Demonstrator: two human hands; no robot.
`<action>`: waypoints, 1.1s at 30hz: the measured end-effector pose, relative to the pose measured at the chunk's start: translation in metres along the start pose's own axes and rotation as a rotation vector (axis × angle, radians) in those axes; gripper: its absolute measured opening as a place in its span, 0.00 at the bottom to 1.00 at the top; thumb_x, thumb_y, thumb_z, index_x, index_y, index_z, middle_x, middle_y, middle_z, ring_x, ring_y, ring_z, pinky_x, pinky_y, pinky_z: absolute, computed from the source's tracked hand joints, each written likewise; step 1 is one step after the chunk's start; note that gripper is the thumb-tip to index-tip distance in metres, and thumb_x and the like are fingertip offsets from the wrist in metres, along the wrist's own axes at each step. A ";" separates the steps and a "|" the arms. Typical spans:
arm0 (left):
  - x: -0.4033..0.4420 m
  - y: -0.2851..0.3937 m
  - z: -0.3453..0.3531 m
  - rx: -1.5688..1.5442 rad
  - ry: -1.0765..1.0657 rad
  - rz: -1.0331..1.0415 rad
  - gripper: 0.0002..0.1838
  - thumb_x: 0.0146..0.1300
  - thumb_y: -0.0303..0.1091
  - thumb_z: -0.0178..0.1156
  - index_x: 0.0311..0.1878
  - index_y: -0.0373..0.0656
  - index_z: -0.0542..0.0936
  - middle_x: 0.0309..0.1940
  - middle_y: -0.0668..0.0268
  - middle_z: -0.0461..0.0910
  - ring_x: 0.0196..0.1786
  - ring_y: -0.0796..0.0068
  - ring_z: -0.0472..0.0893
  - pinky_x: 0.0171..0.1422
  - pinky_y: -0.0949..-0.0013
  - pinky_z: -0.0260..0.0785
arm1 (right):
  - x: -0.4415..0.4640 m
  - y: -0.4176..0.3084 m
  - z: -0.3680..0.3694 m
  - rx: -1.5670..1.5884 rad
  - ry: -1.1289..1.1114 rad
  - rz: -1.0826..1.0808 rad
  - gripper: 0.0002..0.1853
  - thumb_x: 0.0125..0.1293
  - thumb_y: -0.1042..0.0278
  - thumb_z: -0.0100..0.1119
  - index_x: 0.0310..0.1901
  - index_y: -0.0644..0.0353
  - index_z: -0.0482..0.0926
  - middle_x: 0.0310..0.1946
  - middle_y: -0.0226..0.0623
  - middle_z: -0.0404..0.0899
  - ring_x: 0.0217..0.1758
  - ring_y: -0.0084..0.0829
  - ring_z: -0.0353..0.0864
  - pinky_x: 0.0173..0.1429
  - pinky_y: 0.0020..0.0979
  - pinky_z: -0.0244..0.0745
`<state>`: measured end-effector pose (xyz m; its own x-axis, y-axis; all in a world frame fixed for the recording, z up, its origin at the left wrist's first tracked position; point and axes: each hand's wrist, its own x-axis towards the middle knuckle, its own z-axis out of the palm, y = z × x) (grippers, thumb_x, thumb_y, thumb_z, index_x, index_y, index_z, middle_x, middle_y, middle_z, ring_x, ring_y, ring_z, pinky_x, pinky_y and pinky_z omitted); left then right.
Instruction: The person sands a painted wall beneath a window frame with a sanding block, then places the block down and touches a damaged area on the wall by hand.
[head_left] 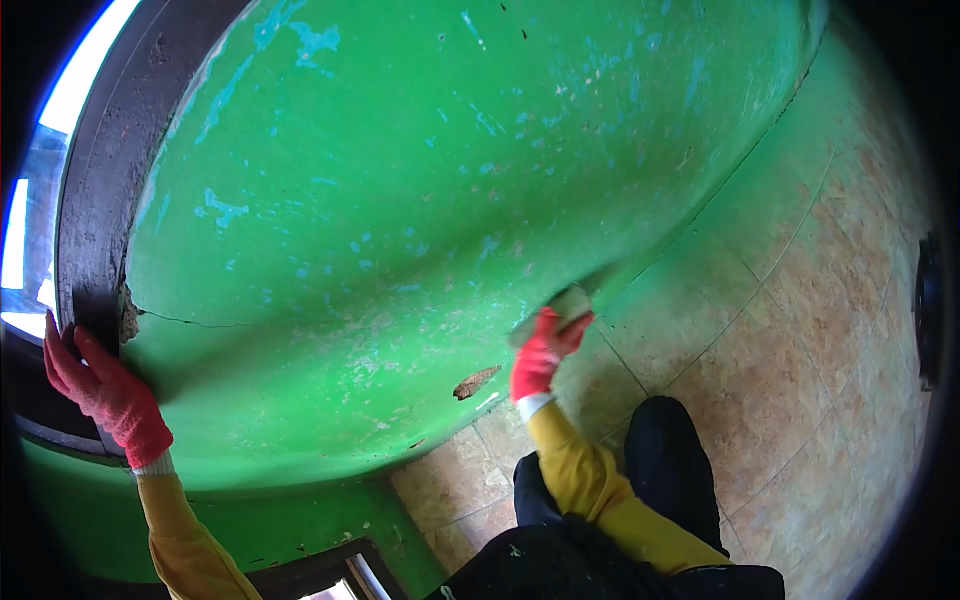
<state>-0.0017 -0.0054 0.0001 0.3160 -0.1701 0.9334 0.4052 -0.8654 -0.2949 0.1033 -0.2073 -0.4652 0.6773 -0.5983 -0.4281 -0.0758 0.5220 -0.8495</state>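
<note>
A person stands at a green wall (380, 180), both hands in pink gloves. The right hand (545, 350) grasps a pale block (572, 302) by its near side; the block is at the wall's foot, beside the line where the wall meets the tiled floor (770, 400). It appears pressed to the surface, but blur prevents confirming contact along its whole face. The left hand (105, 395) grips nothing: its fingers are spread and it rests at the dark frame (100, 210) on the far left, apparently as a brace. Judged by the surface, the work is partway along. Pale scuffs and blue patches (225, 208) are exposed across the wall, with dense scuffing left of the block. Most of the green coat is left in place, including broad areas between the patches. The hole (477, 382) near the wall's foot is unfilled, as is the crack (190, 322) running right from the frame. Whether the greenish tint on the floor is dust or reflection cannot be determined. No container is visible, so no contents can be reported.
</note>
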 end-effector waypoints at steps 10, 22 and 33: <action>0.001 -0.008 -0.004 0.003 -0.053 0.056 0.24 0.77 0.44 0.53 0.71 0.44 0.72 0.66 0.52 0.69 0.71 0.56 0.65 0.74 0.58 0.61 | -0.072 -0.036 0.002 -0.194 -0.369 -0.974 0.62 0.47 0.65 0.77 0.81 0.39 0.45 0.77 0.58 0.42 0.76 0.62 0.54 0.70 0.60 0.63; 0.003 -0.020 -0.004 0.041 -0.064 0.064 0.26 0.76 0.45 0.55 0.70 0.39 0.71 0.67 0.51 0.70 0.71 0.55 0.66 0.74 0.58 0.60 | -0.099 -0.095 0.019 -0.055 -0.375 -0.771 0.58 0.51 0.67 0.76 0.80 0.35 0.49 0.78 0.57 0.38 0.78 0.69 0.45 0.73 0.61 0.61; 0.003 -0.028 -0.004 0.053 -0.036 0.072 0.26 0.77 0.43 0.52 0.71 0.38 0.71 0.68 0.52 0.70 0.72 0.57 0.66 0.74 0.57 0.61 | 0.002 0.026 -0.032 -0.124 -0.102 0.217 0.53 0.68 0.43 0.60 0.81 0.57 0.37 0.76 0.55 0.44 0.74 0.48 0.56 0.75 0.43 0.59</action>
<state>-0.0155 0.0168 0.0123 0.3762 -0.2133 0.9017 0.4251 -0.8249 -0.3725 0.0796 -0.2144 -0.4986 0.7050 -0.4132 -0.5764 -0.3118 0.5494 -0.7752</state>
